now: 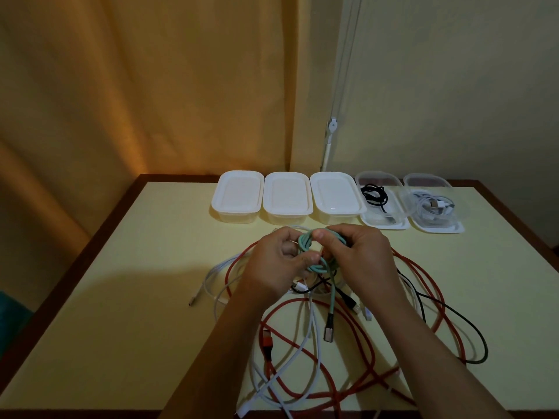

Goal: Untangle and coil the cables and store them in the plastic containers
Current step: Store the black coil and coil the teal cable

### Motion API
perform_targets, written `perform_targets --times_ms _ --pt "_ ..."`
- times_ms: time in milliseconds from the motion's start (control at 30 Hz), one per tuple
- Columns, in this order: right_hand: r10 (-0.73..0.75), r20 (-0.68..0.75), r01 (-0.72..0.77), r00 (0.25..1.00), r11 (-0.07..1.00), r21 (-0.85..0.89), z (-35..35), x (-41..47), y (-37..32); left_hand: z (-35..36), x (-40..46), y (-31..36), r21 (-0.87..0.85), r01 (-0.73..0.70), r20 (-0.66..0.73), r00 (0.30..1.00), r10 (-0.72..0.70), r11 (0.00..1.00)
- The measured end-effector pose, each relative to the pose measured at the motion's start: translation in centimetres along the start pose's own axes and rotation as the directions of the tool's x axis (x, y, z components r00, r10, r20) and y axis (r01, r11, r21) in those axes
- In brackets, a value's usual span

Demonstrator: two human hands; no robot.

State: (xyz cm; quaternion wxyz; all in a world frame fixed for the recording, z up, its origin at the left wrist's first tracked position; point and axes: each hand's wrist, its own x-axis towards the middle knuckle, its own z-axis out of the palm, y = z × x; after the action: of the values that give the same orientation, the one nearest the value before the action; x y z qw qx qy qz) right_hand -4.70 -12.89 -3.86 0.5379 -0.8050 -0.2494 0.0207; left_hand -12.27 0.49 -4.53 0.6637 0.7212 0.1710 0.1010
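mint cable [308, 246]: small looped coil | left hand [276, 261], right hand [358, 255]: both gripping it

Red cable [305, 385] and white cable [272, 400] beyond bottom edge

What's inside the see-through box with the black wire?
Inside the see-through box lies a coiled black cable, with a plug end near the front. The box sits on its white lid. Whether anything hides beneath the coil cannot be seen.
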Motion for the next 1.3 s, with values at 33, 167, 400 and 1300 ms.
perform_targets --times_ms 33,167,400,1300 --pt "0.008 -0.004 -0.008 1.000 1.000 -0.004 0.1 -0.1 0.0 0.1 -0.1 0.0 0.034 -0.002 -0.030 1.000 0.003 0.999" --pt "0.042 -0.001 -0.042 0.999 0.997 -0.064 0.6 -0.1 -0.1 0.9 -0.3 0.0 0.199 -0.038 -0.181 0.981 0.074 0.979" --pt "0.071 0.098 -0.068 0.993 0.997 -0.027 1.4 -0.5 -1.0 1.0 0.2 -1.0 0.255 -0.048 -0.345 0.928 0.137 0.966" --pt "0.276 0.084 -0.288 0.958 0.928 0.235 -0.8 0.5 0.0 -0.8 0.9 -1.9 0.028 -0.074 0.033 0.997 0.073 0.997"
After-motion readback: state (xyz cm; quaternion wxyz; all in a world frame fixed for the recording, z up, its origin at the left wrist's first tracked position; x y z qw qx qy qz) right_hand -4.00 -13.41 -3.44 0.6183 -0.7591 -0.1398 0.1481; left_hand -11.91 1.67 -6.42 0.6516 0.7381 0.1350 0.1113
